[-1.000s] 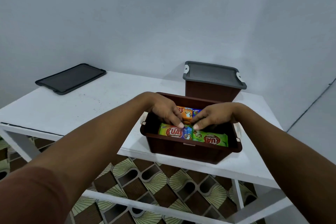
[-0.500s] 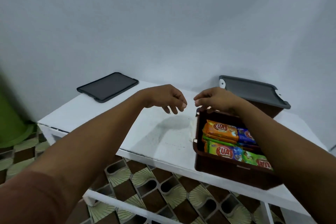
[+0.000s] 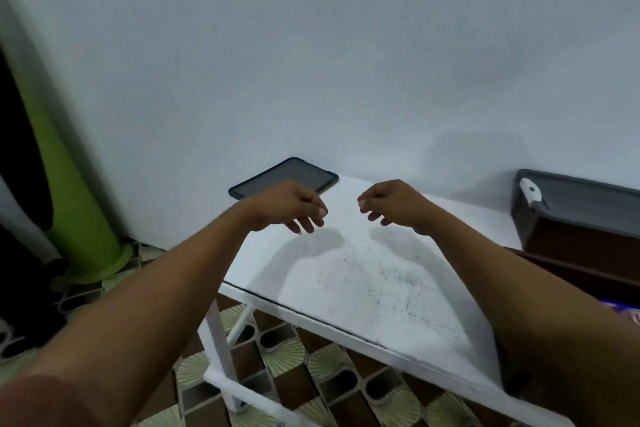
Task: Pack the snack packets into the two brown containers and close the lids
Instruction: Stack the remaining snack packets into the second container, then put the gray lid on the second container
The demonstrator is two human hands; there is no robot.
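My left hand (image 3: 290,205) and my right hand (image 3: 393,202) hover side by side above the white table (image 3: 363,281), fingers loosely curled, holding nothing. A loose dark grey lid (image 3: 284,178) lies flat at the table's far left corner, just beyond my left hand. At the right edge stands a brown container (image 3: 585,241) with its grey lid (image 3: 588,199) on. The open brown container (image 3: 568,267) shows only a strip of rim behind my right forearm; a sliver of a snack packet (image 3: 627,310) peeks out.
A white wall stands behind the table. A green cylinder (image 3: 74,191) and dark shapes stand on the patterned tile floor at the left. The table's white frame legs (image 3: 221,350) show below its front edge.
Both hands left the open container and moved left over the bare tabletop. The view swung left, so the open container slid almost out of frame at the right.
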